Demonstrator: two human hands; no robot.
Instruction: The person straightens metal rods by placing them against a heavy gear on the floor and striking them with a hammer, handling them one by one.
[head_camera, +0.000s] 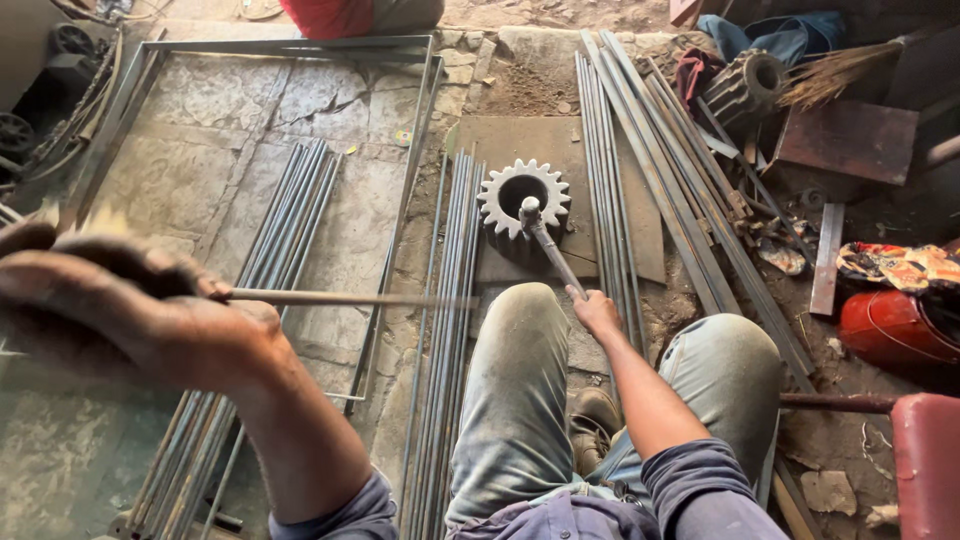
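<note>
- The gear stands on a steel plate on the floor, at twelve o'clock from the person's knees. It looks like solid toothed steel, heavy and rigid, not a thing to lift one-handed; I'd judge it stays put as an anvil.
- Bundles of rods lie lengthwise on the floor, one between the knees and the frame, another at ten o'clock, more at one o'clock past the gear. Thin, stiff yet springy over their length, probably rough with scale, so not slippery.
- The left hand is closed in a fist round one rod, gripping its near end; the rod runs out toward three o'clock, level, its tip blurred near the middle bundle. Light enough for one hand, though a hold nearer the middle would steady it.
- The right hand is closed round the handle of a hammer; the head rests at the gear's bore, at eleven o'clock from that hand. Head-heavy, best held low on the handle, as here.
</note>
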